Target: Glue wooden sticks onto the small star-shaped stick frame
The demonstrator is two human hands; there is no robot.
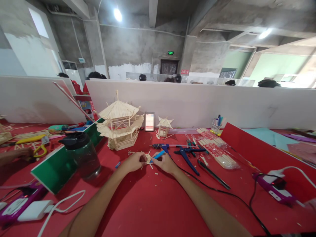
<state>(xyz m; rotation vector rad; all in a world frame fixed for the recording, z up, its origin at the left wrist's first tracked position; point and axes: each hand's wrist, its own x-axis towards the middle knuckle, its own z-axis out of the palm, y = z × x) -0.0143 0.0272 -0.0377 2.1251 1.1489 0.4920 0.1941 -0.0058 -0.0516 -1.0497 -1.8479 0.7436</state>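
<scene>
Between both hands, low over the red table, is a small wooden-stick piece [148,158] with sticks jutting outward. Fingers of my left hand [136,161] are closed on its left edge. My right hand [166,163] grips a blue pen [158,155], its lower end down at the piece; the exact contact point is hidden by the fingers. A short blue cap [118,165] lies left of my left hand. Just beyond my right hand rests a blue glue gun [161,146]. Behind the hands stand a large stick pavilion [119,125] and a small one [164,126].
Right of my hands lie blue cutters [188,159], a black rod-like tool [214,174] and bagged wooden sticks [218,149]. A dark water bottle [82,156] stands by the green divider [58,172]. Cables cross the right side to a purple power strip [274,189]. Another person's hand [23,154] is far left.
</scene>
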